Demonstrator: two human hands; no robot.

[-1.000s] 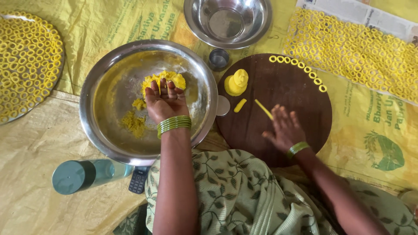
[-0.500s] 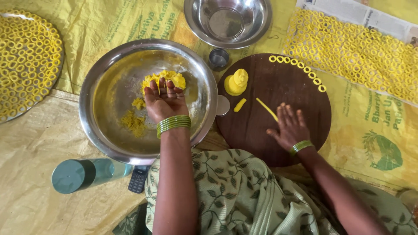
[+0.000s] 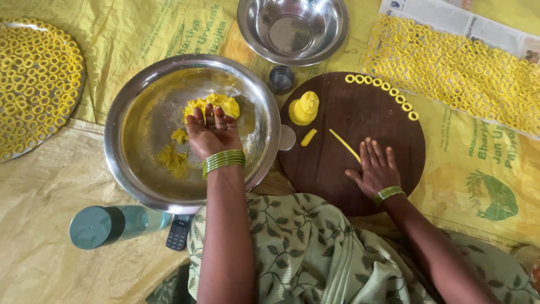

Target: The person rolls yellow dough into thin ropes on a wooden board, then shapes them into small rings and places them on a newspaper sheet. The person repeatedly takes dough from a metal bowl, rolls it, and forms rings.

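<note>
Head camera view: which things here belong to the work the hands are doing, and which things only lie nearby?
In use:
left hand on the yellow dough in the big steel plate
right hand on the round wooden board, beside the thin dough strip
dough rings on the board's edge

Lying about:
water bottle
phone
steel bowl
small steel cup

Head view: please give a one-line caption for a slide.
Left hand on yellow dough in a steel plate; right hand flat on a round board by a dough strip.
</note>
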